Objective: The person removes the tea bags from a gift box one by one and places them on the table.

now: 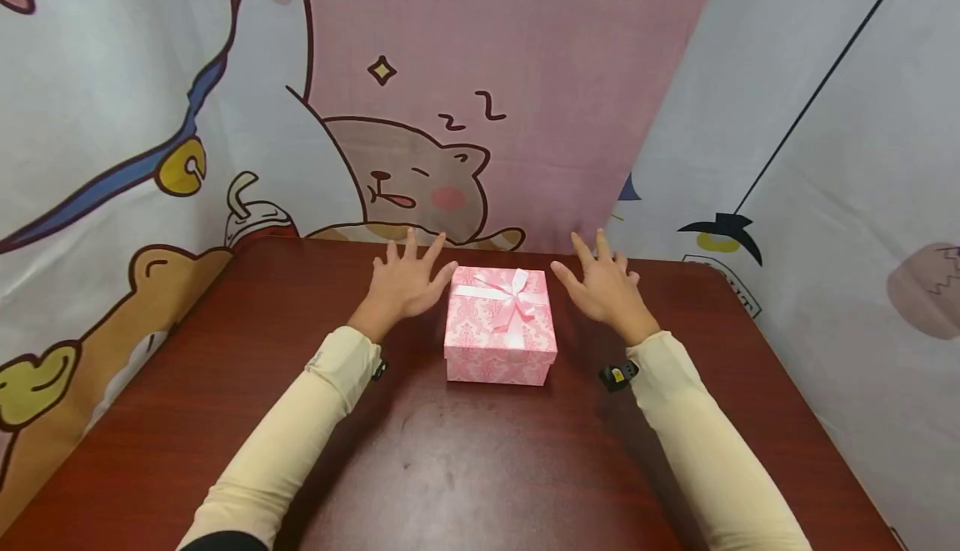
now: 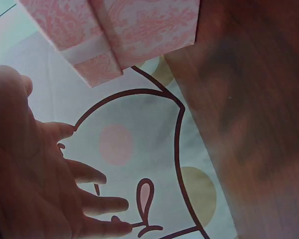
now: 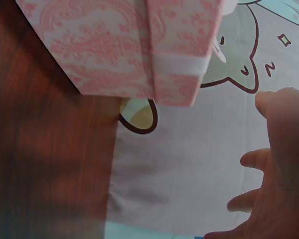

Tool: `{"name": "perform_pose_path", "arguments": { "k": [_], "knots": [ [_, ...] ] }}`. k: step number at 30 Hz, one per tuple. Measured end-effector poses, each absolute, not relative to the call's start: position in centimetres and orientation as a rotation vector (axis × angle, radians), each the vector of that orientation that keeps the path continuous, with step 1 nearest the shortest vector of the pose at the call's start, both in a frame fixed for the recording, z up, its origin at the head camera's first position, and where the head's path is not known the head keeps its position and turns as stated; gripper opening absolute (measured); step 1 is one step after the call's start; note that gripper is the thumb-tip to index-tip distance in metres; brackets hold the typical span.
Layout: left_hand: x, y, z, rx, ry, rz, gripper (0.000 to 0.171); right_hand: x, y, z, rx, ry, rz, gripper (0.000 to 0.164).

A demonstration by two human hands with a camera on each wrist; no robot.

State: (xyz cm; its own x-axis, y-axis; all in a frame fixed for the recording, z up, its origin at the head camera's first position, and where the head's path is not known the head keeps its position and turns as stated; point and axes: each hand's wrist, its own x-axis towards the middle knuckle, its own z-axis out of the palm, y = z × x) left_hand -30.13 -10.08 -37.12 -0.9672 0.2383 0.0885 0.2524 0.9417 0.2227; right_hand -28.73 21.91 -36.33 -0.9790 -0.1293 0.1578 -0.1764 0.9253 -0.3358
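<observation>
A pink patterned gift box point(image 1: 487, 368) with its lid on stands on the table between my two hands. Pale pink ribbon point(image 1: 480, 292) crosses the lid and is tied in a bow point(image 1: 514, 298). To the box's left, my left hand point(image 1: 407, 281) has its fingers spread and the thumb close to the lid's far left corner. On the other side my right hand point(image 1: 606, 288) is spread too, thumb pointing toward the box with a small gap. Neither hand holds anything. Both wrist views show the box's side point(image 2: 149, 25) and lid edge point(image 3: 182, 40) beside the splayed fingers.
The dark reddish-brown table point(image 1: 450, 476) reaches back to a cartoon-printed cloth point(image 1: 555, 101) hanging behind and along both sides. A printed sleeping bear point(image 1: 427, 176) is on the cloth behind the box. A small black device point(image 1: 618, 376) is strapped at the right wrist.
</observation>
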Motion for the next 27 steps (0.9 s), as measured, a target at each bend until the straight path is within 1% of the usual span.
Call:
{"name": "perform_pose_path", "arguments": {
  "k": [8,14,17,22,27],
  "knots": [
    [-28.6,-10.3,-39.1,-0.446,-2.968,-0.482,0.064,-26.9,20.6,-38.5,0.32,-2.975,0.597,0.077],
    [-27.2,-10.0,-40.0,-0.461,-2.974,-0.657,0.058,-25.4,20.1,-39.2,0.389,-2.988,0.787,0.076],
    [-26.6,-10.0,-40.3,-0.457,-2.986,-0.705,0.058,-24.7,20.1,-39.5,0.433,-3.001,0.922,0.075],
    [-26.2,-9.5,-40.7,-0.449,-2.936,-0.895,0.061,-24.4,20.1,-40.0,0.522,-2.922,1.142,0.068],
    [-26.7,-8.7,-40.8,-0.461,-2.844,-1.024,0.059,-24.7,20.0,-39.7,0.5,-2.879,1.189,0.067]
  ]
}}
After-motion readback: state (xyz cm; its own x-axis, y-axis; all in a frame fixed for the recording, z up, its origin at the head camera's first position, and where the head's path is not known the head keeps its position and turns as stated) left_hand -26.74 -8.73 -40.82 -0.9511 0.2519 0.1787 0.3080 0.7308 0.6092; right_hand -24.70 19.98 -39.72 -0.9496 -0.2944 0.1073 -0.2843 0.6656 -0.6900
